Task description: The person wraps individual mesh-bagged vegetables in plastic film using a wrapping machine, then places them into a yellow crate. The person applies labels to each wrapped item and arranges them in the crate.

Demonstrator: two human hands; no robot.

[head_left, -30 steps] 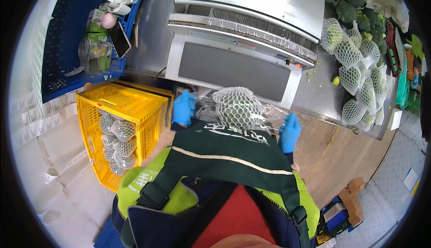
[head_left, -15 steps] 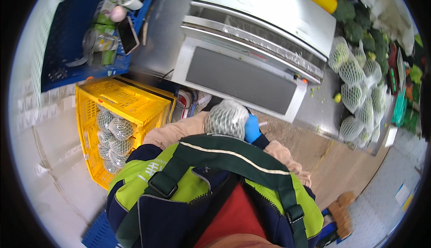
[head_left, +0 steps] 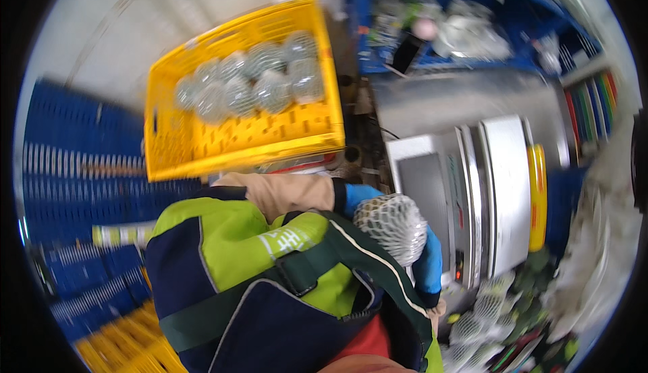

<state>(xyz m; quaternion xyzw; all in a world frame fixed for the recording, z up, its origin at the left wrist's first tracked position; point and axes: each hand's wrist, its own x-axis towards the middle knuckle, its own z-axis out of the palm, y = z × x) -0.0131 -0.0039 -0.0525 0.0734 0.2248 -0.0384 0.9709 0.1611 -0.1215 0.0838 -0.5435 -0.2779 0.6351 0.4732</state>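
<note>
Between my two blue-gloved hands, close to my chest, is a rounded broccoli-sized bundle [head_left: 393, 228] in a white foam net with shiny clear film over it. My left hand [head_left: 360, 197] wraps its left upper side. My right hand [head_left: 429, 262] presses along its right side, with the fingertips partly hidden. What lies inside the net does not show clearly. Ahead to the left, a yellow crate [head_left: 250, 154] holds several similar netted, film-covered bundles [head_left: 272, 92], pushed together toward its far side.
Right of my hands stands a film-wrapping machine [head_left: 506, 197] on a steel counter [head_left: 466, 96]. A blue bin [head_left: 459, 63] at the back holds a phone [head_left: 407, 52] and plastic bags. Netted heads [head_left: 482, 312] lie at lower right. Blue crates [head_left: 74, 144] are stacked on the left.
My view and body have turned left, so the yellow crate now sits ahead and the wrapping machine to the right. The netted bundle stays in both hands.
</note>
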